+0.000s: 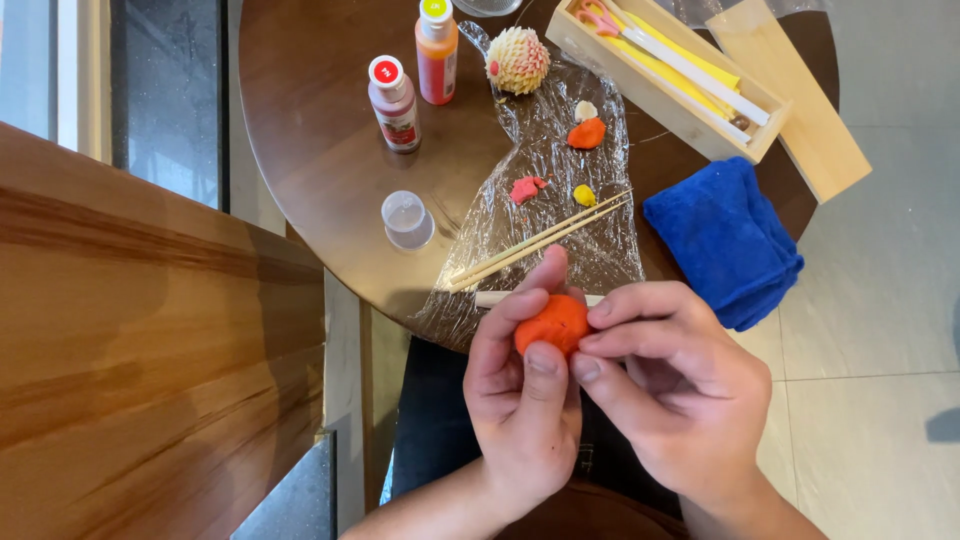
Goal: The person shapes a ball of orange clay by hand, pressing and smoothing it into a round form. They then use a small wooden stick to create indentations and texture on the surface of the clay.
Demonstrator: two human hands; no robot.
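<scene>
Bare tabletop lies open at nine o'clock of the plastic wrap (pixel 545 190), between small clear cup (pixel 407 218) and paint bottles (pixel 398 103). Skewers (pixel 540 240) and blue cloth (pixel 725 240) block one o'clock.

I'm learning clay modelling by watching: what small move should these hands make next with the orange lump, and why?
Probably keep turning and pressing the orange clay lump. It sits pinched between left hand and right hand fingertips, and its surface looks uneven.

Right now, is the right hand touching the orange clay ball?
Touching. The head view shows the right hand with fingertips pressed against the orange clay ball, no gap; the left hand holds it too.
</scene>
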